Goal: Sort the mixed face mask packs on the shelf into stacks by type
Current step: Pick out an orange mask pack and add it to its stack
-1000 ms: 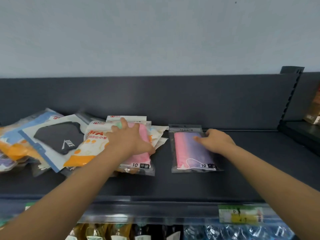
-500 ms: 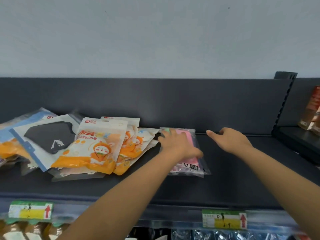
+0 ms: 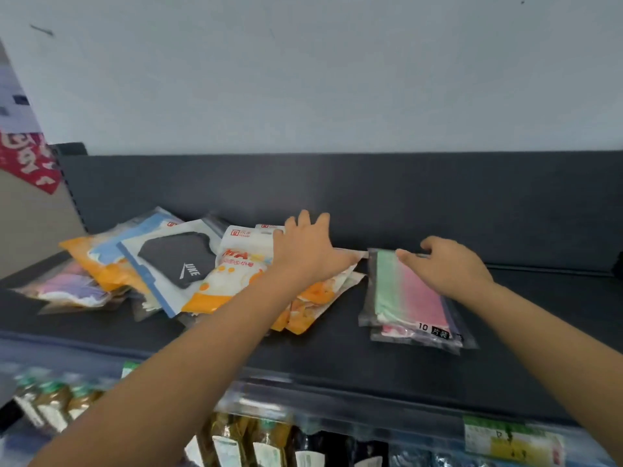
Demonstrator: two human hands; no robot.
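Observation:
A clear pack of green-to-pink masks [image 3: 409, 294] lies on top of another clear pack [image 3: 404, 335] on the dark shelf [image 3: 337, 358], right of centre. My right hand [image 3: 451, 267] rests flat on that top pack with its fingers stretched out. To the left lies a jumbled pile: white-and-orange cartoon packs [image 3: 232, 274], a white-and-blue pack with a black mask [image 3: 175, 261], orange-and-blue packs [image 3: 101, 251] and a purple-pink clear pack [image 3: 67, 288]. My left hand [image 3: 310, 251] lies spread flat on the orange cartoon packs.
The shelf's dark back panel [image 3: 371, 197] rises behind the packs. Bottles [image 3: 50, 402] stand on the lower shelf, with a green-and-yellow price tag [image 3: 512, 439] on the shelf's front rail. A red-and-white poster [image 3: 27, 156] hangs at the left.
My left hand left the green-pink pack on the right stack and moved back to the orange packs. My right hand came down onto that stack. The view shifted to the left.

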